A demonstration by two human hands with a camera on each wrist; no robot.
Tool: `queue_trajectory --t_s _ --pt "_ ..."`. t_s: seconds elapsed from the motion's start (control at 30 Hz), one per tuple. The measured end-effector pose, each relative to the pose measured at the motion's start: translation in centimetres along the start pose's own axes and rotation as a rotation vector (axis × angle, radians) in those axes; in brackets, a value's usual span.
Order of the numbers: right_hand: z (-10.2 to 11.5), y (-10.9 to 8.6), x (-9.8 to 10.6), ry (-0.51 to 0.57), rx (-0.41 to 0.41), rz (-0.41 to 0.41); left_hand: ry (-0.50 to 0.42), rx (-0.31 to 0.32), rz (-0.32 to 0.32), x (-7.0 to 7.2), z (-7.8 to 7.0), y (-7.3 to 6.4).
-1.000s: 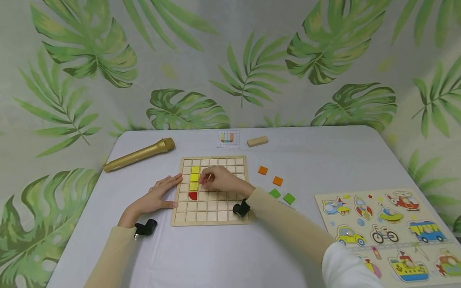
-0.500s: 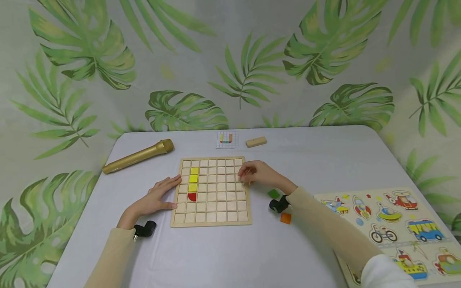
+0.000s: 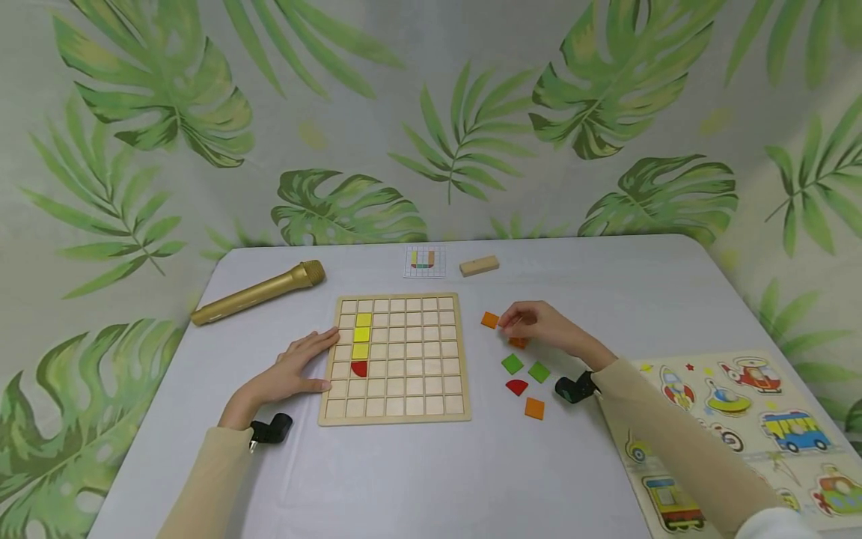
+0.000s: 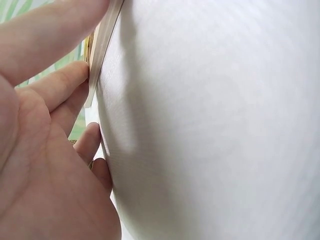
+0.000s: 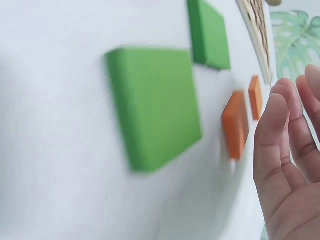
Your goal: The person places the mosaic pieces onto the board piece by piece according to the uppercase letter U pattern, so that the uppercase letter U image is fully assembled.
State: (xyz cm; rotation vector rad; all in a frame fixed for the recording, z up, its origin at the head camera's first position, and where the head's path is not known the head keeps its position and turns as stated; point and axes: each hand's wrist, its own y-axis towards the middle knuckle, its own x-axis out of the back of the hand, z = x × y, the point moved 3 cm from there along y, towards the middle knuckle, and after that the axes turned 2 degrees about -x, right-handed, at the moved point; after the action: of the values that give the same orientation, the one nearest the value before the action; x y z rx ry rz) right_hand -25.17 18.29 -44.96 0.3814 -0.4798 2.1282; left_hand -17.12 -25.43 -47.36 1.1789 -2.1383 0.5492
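A wooden grid board (image 3: 404, 367) lies mid-table, with a column of 3 yellow square tiles (image 3: 361, 335) and a red quarter-round tile (image 3: 360, 368) below them. My left hand (image 3: 289, 370) rests at its left side; in the left wrist view, fingertips meet the board's edge (image 4: 102, 55). Right of the board, my right hand (image 3: 548, 327) is over an orange tile (image 3: 518, 343) that it partly covers, beside another orange tile (image 3: 489, 320). The right wrist view shows its fingers (image 5: 272, 125) loosely bent, holding nothing, with this nearer orange tile (image 5: 235, 125) just beside them.
Two green tiles (image 3: 512, 364), a red quarter-round tile (image 3: 517, 387) and an orange tile (image 3: 535, 408) lie nearer me. Behind the board are a pattern card (image 3: 425, 262) and a wooden block (image 3: 480, 266). A gold microphone (image 3: 259, 292) lies left, a vehicle puzzle board (image 3: 754, 442) right.
My right hand has moved right, from beside the yellow tiles across the board to the orange tiles, uncovering the loose tiles nearer me. The left hand has stayed at the board's side.
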Motion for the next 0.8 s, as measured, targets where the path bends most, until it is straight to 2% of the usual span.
queue_trajectory --t_s 0.3,0.43,0.67,0.8 --pt "-1.1 -1.8 0.8 0.034 -0.006 0.015 -0.002 0.0 -0.004 -0.1 0.2 0.0" --pt "-1.5 -2.2 0.5 0.038 0.025 0.047 0.0 0.001 -0.003 0.0 0.2 0.0" --pt "-1.3 -2.4 -0.4 -0.057 0.088 0.103 -0.003 0.014 0.0 0.0 -0.1 -0.1" --pt "-1.1 -2.6 -1.1 -0.124 0.104 0.094 -0.006 0.019 0.002 0.0 -0.1 -0.1"
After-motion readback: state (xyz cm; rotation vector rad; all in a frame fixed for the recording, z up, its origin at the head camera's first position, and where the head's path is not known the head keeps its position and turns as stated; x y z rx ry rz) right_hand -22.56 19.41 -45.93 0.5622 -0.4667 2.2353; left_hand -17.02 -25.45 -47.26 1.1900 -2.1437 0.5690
